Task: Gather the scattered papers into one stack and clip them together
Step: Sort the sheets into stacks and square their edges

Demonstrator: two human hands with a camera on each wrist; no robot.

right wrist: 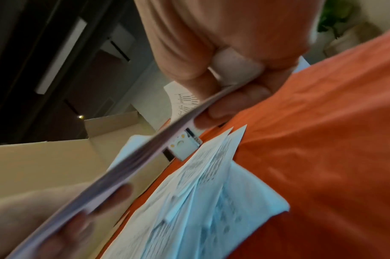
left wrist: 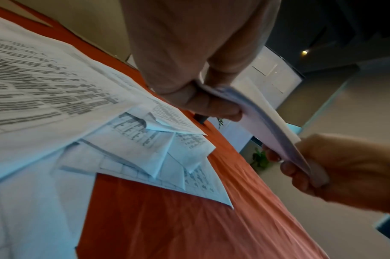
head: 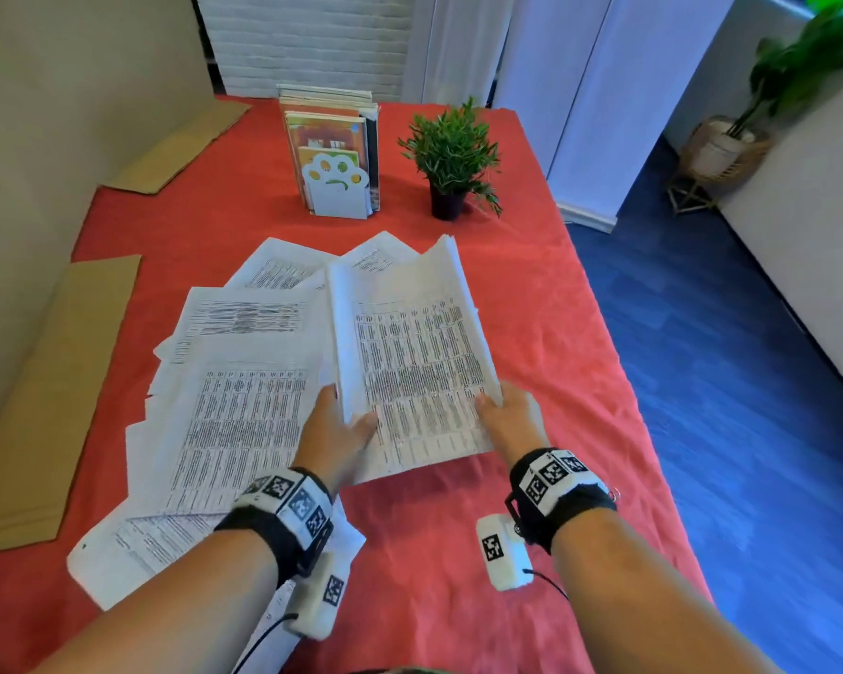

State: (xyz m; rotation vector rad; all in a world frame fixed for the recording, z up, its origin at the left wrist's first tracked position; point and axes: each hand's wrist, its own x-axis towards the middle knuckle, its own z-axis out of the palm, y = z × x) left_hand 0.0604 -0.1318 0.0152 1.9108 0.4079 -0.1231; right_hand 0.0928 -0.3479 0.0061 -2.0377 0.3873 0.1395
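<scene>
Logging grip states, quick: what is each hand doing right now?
Left hand: holds the paper stack at its near left edge.
Right hand: holds the same stack's near right edge.

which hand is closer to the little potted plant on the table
Right. The right hand grips the held stack's near right corner, more directly below the potted plant; the left hand grips the near left corner, farther across.

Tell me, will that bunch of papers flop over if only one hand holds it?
Probably. The held stack looks thin and already bows between the left hand and right hand. Its far edge fans out, so loose sheets might slide apart. It seems light.
</scene>
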